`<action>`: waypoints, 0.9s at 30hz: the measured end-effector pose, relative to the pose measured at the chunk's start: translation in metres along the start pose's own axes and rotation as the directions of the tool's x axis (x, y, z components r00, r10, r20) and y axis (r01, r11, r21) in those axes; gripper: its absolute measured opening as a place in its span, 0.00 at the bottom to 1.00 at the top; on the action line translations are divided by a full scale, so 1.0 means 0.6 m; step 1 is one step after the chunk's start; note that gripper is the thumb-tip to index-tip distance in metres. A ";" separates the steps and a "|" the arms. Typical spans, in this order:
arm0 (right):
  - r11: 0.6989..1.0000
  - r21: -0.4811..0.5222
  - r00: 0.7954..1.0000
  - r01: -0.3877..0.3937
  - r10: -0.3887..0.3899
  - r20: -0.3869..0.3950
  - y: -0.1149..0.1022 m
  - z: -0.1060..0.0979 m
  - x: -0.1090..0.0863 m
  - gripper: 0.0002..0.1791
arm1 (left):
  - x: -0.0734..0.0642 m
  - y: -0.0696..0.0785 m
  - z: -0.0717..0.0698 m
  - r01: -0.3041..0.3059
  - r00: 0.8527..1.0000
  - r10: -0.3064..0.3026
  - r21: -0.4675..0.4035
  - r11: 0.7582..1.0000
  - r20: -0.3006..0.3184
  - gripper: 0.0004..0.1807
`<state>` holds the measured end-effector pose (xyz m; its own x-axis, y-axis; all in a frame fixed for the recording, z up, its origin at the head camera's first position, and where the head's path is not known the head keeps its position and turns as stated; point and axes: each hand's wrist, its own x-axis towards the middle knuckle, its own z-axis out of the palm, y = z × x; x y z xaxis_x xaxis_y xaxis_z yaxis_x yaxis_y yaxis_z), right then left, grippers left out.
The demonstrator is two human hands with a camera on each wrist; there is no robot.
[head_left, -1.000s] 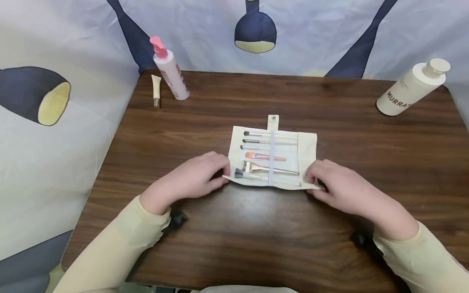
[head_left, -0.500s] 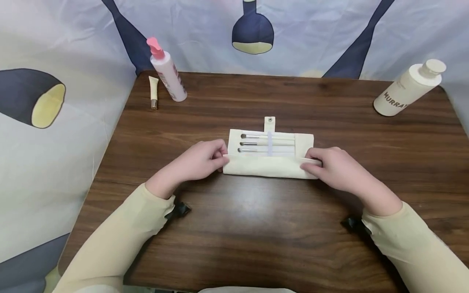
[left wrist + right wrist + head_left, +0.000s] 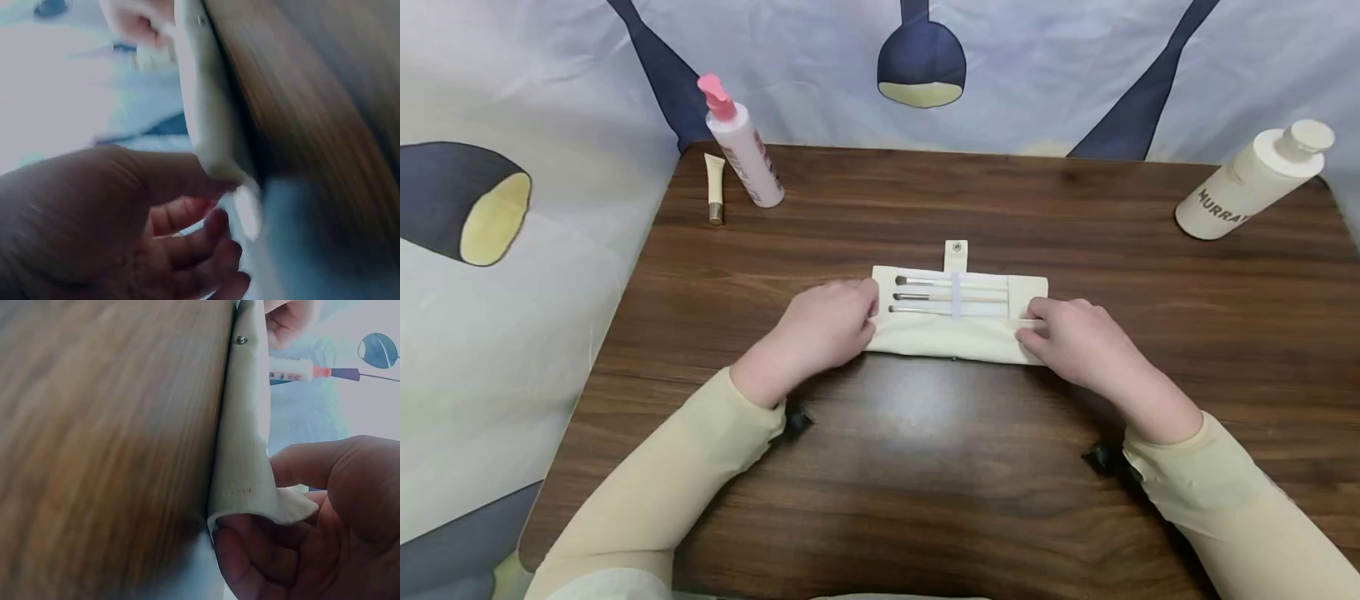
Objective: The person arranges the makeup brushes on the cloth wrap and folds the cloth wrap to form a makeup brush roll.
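A cream cloth makeup brush roll [image 3: 951, 337] lies on the table, its near part folded up over the lower brushes. Three makeup brushes [image 3: 973, 296] with pale handles show above the fold, under a light elastic band [image 3: 957, 293]. My left hand [image 3: 831, 325] grips the roll's left end; in the left wrist view the thumb presses on the folded cloth with the fingers curled behind. At the opposite end, my right hand [image 3: 1086, 342] pinches the folded edge, and in the right wrist view its fingers [image 3: 250, 556] reach inside the fold. A snap strap [image 3: 956, 254] sticks out at the back.
Toward the back left stand a pink-pump bottle [image 3: 747, 158] and, beside it, a small cream tube [image 3: 715, 192]. A large white bottle [image 3: 1247, 183] is at the back right. Behind the brown wooden table [image 3: 925, 500] hangs a patterned cloth [image 3: 1037, 75].
The near edge of the brush roll has been lifted and folded away from me over the lower brushes. Both hands moved forward with it, and the left hand then shifted its hold on the left end.
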<state>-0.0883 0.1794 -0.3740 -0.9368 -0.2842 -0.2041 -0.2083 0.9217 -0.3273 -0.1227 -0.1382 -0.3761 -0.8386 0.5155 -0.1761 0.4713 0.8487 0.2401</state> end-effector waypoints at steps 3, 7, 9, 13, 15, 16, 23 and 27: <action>1.000 -0.018 1.000 0.000 0.000 -0.011 -0.002 0.000 0.000 0.09 | -0.016 0.038 0.005 -0.139 0.987 0.148 0.126 0.982 -0.067 0.15; 1.000 -0.016 1.000 0.005 -0.005 -0.009 -0.004 0.003 -0.003 0.09 | -0.039 0.081 0.018 -0.325 0.946 0.315 0.206 0.923 0.082 0.30; 1.000 -0.022 1.000 0.008 -0.008 -0.015 -0.004 0.006 -0.005 0.08 | -0.048 0.093 0.024 -0.358 0.931 0.328 0.230 0.905 0.160 0.34; 0.999 -0.042 0.997 0.015 -0.018 -0.077 -0.006 0.012 -0.007 0.07 | -0.055 0.100 0.030 -0.355 0.928 0.305 0.257 0.899 0.214 0.44; 0.998 -0.052 0.993 0.030 -0.036 -0.116 -0.007 0.015 -0.007 0.07 | -0.055 0.100 0.032 -0.356 0.927 0.303 0.257 0.899 0.222 0.45; 0.997 -0.061 0.989 0.043 -0.051 -0.139 -0.007 0.017 -0.008 0.08 | -0.055 0.099 0.032 -0.360 0.925 0.307 0.252 0.898 0.225 0.46; 0.981 -0.087 0.937 0.171 -0.189 -0.293 -0.028 0.022 -0.015 0.08 | -0.053 0.098 0.026 -0.356 0.919 0.300 0.212 0.910 0.257 0.44; 0.982 -0.018 0.969 0.190 -0.191 -0.158 -0.039 0.024 -0.013 0.05 | -0.055 0.099 0.030 -0.354 0.918 0.297 0.208 0.912 0.262 0.45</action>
<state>-0.0720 0.1566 -0.3781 -0.9124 -0.4092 0.0107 -0.3877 0.8555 -0.3431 -0.0618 -0.1026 -0.3731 -0.5587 0.7563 -0.3404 0.7835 0.6159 0.0826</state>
